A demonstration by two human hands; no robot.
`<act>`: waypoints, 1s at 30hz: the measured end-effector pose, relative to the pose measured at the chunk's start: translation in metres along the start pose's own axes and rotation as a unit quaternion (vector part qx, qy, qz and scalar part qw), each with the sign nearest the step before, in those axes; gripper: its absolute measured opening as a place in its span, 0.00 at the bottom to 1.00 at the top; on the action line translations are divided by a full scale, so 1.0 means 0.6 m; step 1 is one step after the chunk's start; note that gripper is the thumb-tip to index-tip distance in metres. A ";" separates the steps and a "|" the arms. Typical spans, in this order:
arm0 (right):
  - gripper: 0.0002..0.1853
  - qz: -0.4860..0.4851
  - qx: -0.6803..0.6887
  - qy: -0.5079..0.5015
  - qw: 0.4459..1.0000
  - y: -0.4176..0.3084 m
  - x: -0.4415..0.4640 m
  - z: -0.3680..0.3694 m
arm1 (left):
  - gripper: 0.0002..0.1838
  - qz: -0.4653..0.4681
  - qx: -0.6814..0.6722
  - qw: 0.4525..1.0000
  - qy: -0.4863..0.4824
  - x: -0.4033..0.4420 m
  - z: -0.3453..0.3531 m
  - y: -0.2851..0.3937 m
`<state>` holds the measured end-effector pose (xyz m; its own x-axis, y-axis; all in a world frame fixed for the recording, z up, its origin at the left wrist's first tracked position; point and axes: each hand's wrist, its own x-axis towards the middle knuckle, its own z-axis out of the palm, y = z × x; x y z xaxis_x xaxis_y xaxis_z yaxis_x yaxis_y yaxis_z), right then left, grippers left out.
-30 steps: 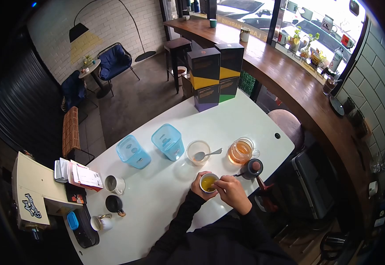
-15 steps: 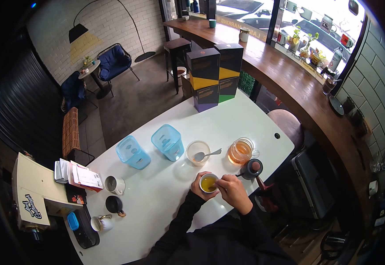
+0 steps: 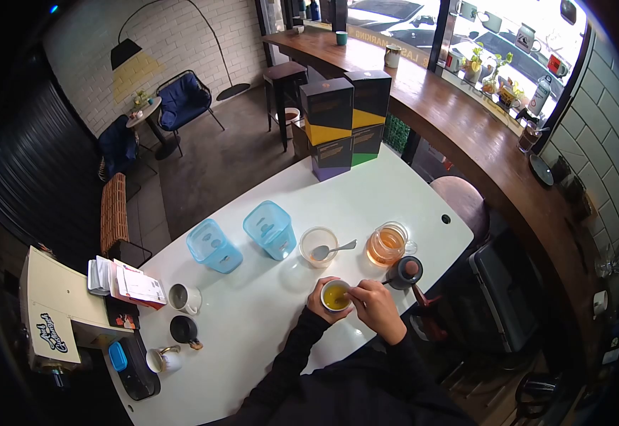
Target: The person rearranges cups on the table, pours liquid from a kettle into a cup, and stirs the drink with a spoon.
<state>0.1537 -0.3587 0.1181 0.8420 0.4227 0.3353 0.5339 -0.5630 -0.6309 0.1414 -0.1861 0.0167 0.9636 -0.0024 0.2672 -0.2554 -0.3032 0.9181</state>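
A small white cup (image 3: 336, 295) with yellow-green liquid is held at the front of the white table (image 3: 267, 341). My left hand (image 3: 318, 301) wraps round its left side. At its right rim my right hand (image 3: 375, 309) is closed in a pinch, on something too small to make out. Beyond the cup stands a clear plastic bowl (image 3: 309, 238) with a metal spoon (image 3: 331, 249) in it. A glass pot of amber liquid (image 3: 386, 246) and a dark round container (image 3: 404, 272) are to the right of the bowl.
Two blue plastic containers (image 3: 214, 247) (image 3: 270, 231) stand left of the bowl. Stacked dark boxes (image 3: 329, 106) are at the far edge. At the left are a white mug (image 3: 184, 298), a black cup (image 3: 183, 328), another mug (image 3: 162, 360) and a beige machine (image 3: 57, 312).
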 end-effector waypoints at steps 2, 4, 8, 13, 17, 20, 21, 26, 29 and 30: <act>0.06 0.004 0.003 -0.025 1.000 -0.001 -0.003 0.003 | 0.43 -0.005 -0.006 1.000 -0.002 -0.001 0.000 -0.002; 0.06 0.002 0.049 -0.023 0.999 -0.001 -0.004 0.014 | 0.43 -0.006 -0.013 1.000 0.000 -0.002 0.001 -0.008; 0.06 0.003 0.050 0.000 0.999 0.002 0.000 0.024 | 0.43 0.001 -0.003 1.000 -0.002 -0.001 0.000 -0.005; 0.06 -0.003 0.002 0.026 1.000 0.011 0.000 0.015 | 0.43 0.009 0.002 1.000 0.005 -0.001 0.002 -0.001; 0.05 0.004 -0.010 -0.014 1.000 -0.003 0.001 -0.004 | 0.43 0.004 0.002 1.000 0.003 -0.002 0.001 -0.002; 0.06 0.007 0.033 -0.053 0.998 -0.006 -0.002 0.000 | 0.43 0.000 0.002 1.000 0.002 -0.003 0.002 -0.009; 0.06 0.007 0.044 -0.048 0.998 -0.005 -0.001 0.006 | 0.43 -0.005 -0.004 1.000 -0.002 -0.003 0.001 -0.009; 0.07 0.010 0.058 -0.011 0.998 0.004 0.007 0.022 | 0.43 -0.002 0.000 1.000 -0.002 -0.001 -0.002 0.001; 0.06 -0.012 0.030 0.015 0.999 0.013 0.009 0.017 | 0.43 0.001 -0.001 1.000 -0.003 -0.001 -0.001 0.002; 0.05 -0.010 0.018 0.014 1.000 0.011 0.009 0.011 | 0.43 0.006 0.000 1.000 0.000 -0.001 0.001 0.001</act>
<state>0.1613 -0.3555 0.1112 0.8334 0.4131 0.3672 0.5477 -0.5283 -0.6488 0.1407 -0.1867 0.0168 0.9605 -0.0064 0.2783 -0.2671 -0.3023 0.9150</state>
